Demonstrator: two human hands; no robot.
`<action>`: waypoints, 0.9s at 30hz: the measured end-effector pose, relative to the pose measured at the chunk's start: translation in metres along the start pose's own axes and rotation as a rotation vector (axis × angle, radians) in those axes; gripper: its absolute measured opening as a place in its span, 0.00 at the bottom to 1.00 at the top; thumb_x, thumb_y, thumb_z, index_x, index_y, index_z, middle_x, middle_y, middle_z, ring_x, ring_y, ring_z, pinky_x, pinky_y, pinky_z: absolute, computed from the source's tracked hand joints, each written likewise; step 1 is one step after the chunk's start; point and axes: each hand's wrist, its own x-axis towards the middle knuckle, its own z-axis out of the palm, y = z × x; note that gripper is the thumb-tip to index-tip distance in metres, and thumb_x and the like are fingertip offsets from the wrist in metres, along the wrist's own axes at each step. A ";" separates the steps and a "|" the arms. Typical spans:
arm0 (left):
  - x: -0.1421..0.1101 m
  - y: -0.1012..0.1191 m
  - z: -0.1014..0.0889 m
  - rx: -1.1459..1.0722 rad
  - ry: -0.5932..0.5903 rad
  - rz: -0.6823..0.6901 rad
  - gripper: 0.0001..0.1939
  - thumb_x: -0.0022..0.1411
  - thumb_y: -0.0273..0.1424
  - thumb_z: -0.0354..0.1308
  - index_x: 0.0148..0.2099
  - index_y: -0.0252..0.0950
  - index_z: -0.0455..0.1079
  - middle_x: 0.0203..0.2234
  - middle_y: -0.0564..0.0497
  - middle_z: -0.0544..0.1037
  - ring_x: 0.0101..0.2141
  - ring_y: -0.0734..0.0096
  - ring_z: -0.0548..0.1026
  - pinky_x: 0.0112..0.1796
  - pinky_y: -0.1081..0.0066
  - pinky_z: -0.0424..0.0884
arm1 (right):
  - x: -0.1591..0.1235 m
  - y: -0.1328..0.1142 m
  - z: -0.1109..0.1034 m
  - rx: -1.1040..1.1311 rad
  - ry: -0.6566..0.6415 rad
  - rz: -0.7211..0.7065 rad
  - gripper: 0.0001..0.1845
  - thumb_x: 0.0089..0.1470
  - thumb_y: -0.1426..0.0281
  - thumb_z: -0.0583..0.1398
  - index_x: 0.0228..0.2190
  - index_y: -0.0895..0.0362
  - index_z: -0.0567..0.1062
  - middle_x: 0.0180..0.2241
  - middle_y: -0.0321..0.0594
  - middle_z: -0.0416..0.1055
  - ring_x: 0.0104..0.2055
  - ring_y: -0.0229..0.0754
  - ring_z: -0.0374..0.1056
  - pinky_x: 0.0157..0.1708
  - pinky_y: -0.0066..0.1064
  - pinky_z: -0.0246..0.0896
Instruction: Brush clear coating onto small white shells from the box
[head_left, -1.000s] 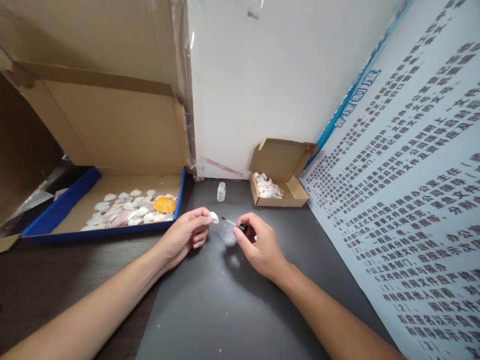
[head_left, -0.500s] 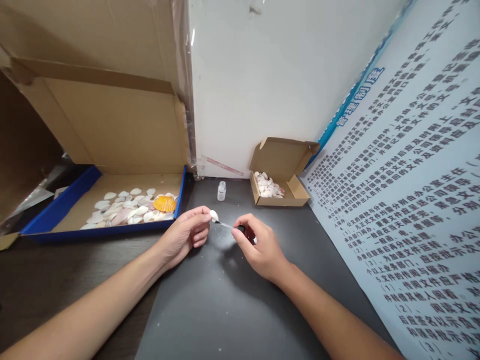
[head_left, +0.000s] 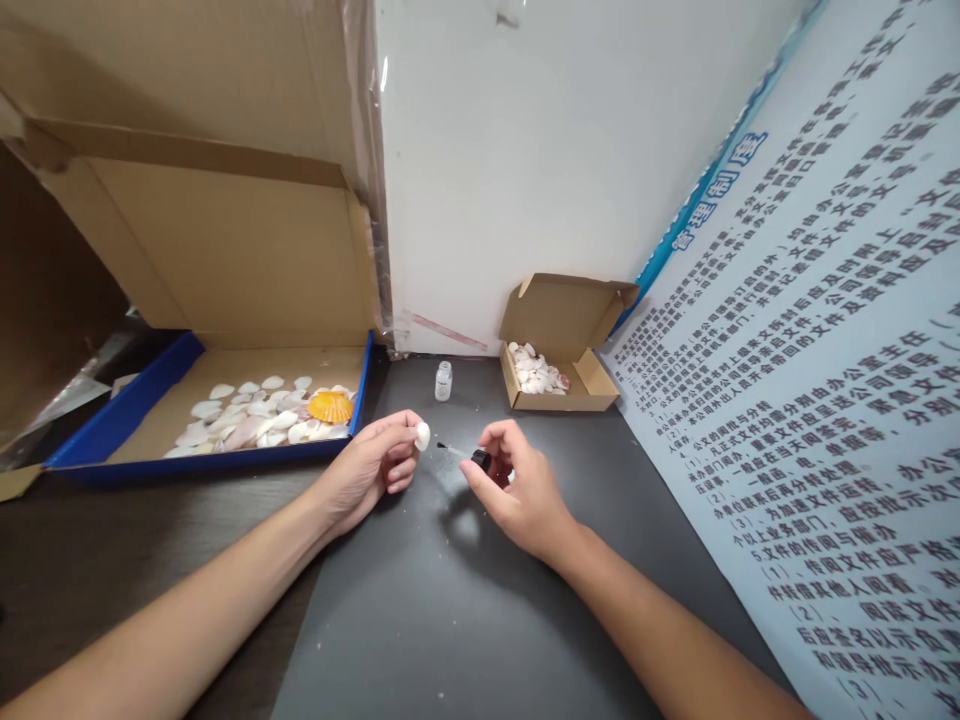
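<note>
Between thumb and fingers, my left hand (head_left: 379, 455) pinches a small white seashell (head_left: 423, 436) above the dark mat. My right hand (head_left: 517, 485) grips the black cap of a brush applicator (head_left: 481, 460). Its thin pale stem points left, and the dark brush tip stops a short gap from the shell. Behind both hands a small clear glass bottle (head_left: 443, 382) with a label stands upright and uncapped on the mat.
A blue-edged cardboard box (head_left: 202, 465) at left holds many white shells (head_left: 259, 415) and an orange scallop shell (head_left: 330, 406). A smaller open carton (head_left: 562, 403) with shells stands back right. A printed poster (head_left: 825, 400) leans along the right side.
The brush tip has come away from the shell, leaving a gap. My left hand has turned the shell so more of its white face shows. The bottle and boxes stay put.
</note>
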 end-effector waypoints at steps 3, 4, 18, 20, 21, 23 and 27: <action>0.000 0.000 0.000 -0.003 0.004 -0.006 0.11 0.55 0.33 0.63 0.31 0.36 0.63 0.16 0.63 0.52 0.16 0.83 0.51 0.17 0.80 0.50 | 0.000 -0.001 -0.001 0.086 0.017 -0.023 0.14 0.54 0.64 0.61 0.33 0.52 0.59 0.21 0.26 0.60 0.20 0.33 0.57 0.23 0.26 0.53; 0.000 0.000 0.000 -0.006 0.005 -0.008 0.11 0.54 0.33 0.63 0.31 0.36 0.63 0.16 0.63 0.53 0.16 0.83 0.51 0.17 0.80 0.50 | 0.000 -0.001 -0.001 0.094 0.010 -0.031 0.14 0.54 0.64 0.61 0.32 0.52 0.58 0.21 0.26 0.60 0.20 0.33 0.56 0.23 0.26 0.53; 0.000 0.000 -0.001 -0.012 0.007 -0.016 0.10 0.54 0.32 0.62 0.32 0.37 0.62 0.17 0.63 0.51 0.16 0.82 0.49 0.17 0.80 0.49 | -0.001 0.001 -0.002 0.021 -0.141 -0.025 0.14 0.55 0.66 0.61 0.30 0.52 0.57 0.20 0.25 0.57 0.21 0.33 0.54 0.24 0.26 0.50; 0.000 0.000 -0.001 -0.009 0.003 -0.023 0.11 0.54 0.33 0.62 0.32 0.37 0.62 0.17 0.63 0.50 0.17 0.82 0.48 0.17 0.80 0.49 | -0.002 0.001 -0.001 0.058 -0.098 -0.033 0.14 0.55 0.65 0.61 0.31 0.52 0.58 0.20 0.25 0.57 0.21 0.33 0.55 0.24 0.26 0.51; 0.000 -0.001 -0.001 -0.004 -0.001 -0.026 0.11 0.54 0.33 0.62 0.32 0.37 0.62 0.17 0.63 0.50 0.17 0.81 0.48 0.17 0.80 0.49 | -0.002 0.001 -0.001 0.069 -0.084 -0.037 0.14 0.55 0.65 0.61 0.31 0.52 0.58 0.21 0.26 0.58 0.22 0.34 0.55 0.24 0.26 0.51; 0.000 -0.001 -0.002 0.010 -0.008 -0.029 0.10 0.55 0.33 0.62 0.32 0.37 0.62 0.17 0.63 0.49 0.17 0.81 0.47 0.17 0.80 0.49 | -0.003 0.000 -0.001 0.065 -0.093 -0.043 0.13 0.55 0.65 0.61 0.32 0.52 0.59 0.21 0.26 0.58 0.22 0.34 0.56 0.25 0.26 0.52; 0.000 -0.002 -0.002 0.027 -0.021 -0.026 0.09 0.56 0.33 0.60 0.31 0.37 0.61 0.17 0.63 0.48 0.17 0.80 0.46 0.17 0.80 0.49 | -0.002 -0.003 -0.003 0.035 -0.198 -0.041 0.12 0.53 0.67 0.61 0.31 0.53 0.60 0.21 0.26 0.59 0.22 0.34 0.56 0.24 0.26 0.52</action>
